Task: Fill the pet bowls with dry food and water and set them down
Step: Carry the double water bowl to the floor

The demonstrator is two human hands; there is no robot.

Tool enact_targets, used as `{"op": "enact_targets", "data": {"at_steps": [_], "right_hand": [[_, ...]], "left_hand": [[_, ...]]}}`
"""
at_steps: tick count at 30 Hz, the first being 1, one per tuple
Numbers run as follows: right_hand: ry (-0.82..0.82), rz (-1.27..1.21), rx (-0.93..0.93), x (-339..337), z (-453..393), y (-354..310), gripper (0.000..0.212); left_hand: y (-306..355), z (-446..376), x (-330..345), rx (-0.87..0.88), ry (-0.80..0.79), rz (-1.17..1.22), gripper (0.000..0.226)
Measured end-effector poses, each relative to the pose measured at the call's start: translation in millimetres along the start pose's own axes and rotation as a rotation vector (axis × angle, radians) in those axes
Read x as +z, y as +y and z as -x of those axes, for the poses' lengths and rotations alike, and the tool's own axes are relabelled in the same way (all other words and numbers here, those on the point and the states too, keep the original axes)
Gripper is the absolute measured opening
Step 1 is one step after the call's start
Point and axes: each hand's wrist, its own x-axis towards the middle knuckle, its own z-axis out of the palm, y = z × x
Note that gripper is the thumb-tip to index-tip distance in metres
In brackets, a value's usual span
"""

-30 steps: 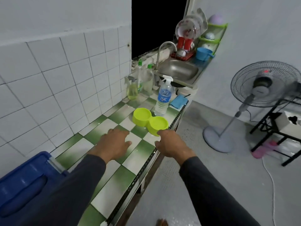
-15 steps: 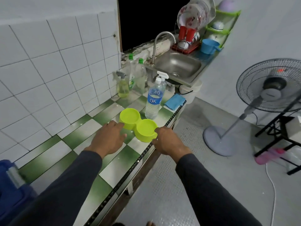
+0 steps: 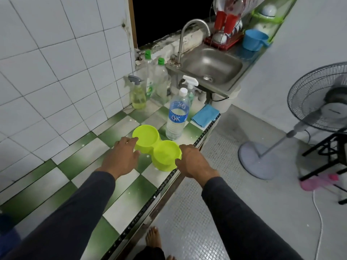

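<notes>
A lime-green double pet bowl [image 3: 165, 153] stands on the green-and-white tiled counter [image 3: 120, 186] near its front edge. Both of its cups look empty. My left hand [image 3: 122, 156] holds the rim of the left cup, fingers over the edge and thumb below. My right hand [image 3: 195, 162] grips the outer edge of the right cup. Just behind the bowl stands a clear water bottle [image 3: 176, 119] with a blue label and a white cap, mostly full. No dry food is in view.
Spray and soap bottles [image 3: 150, 85] stand against the tiled wall. A blue cloth [image 3: 205, 115] lies by the steel sink [image 3: 212, 66]. A standing fan [image 3: 319, 102] and a black stand are on the floor to the right. My bare foot [image 3: 153, 237] is below the counter edge.
I have stepped closer to the bowl. Both hands moved forward from the counter tiles onto the two ends of the bowl. The blue bin at lower left has slid almost out of view.
</notes>
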Motion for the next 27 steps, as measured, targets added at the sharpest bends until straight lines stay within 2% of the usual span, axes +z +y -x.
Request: {"op": "enact_targets", "data": {"at_steps": [7, 13, 23, 27], "right_hand": [[-0.065, -0.098, 0.105, 18, -41, 0, 0.059], [-0.114, -0.294, 0.255, 41, -62, 3, 0.067], [-0.100, -0.510, 0.400, 64, -85, 17, 0.070], [-0.096, -0.580, 0.428, 71, -95, 26, 0.064]], "left_hand": [[-22, -53, 13, -0.036, -0.002, 0.095, 0.055], [-35, -88, 26, -0.073, -0.044, 0.169, 0.056], [-43, -131, 44, -0.178, -0.092, 0.355, 0.057], [-50, -151, 51, -0.236, -0.114, 0.415, 0.056]]}}
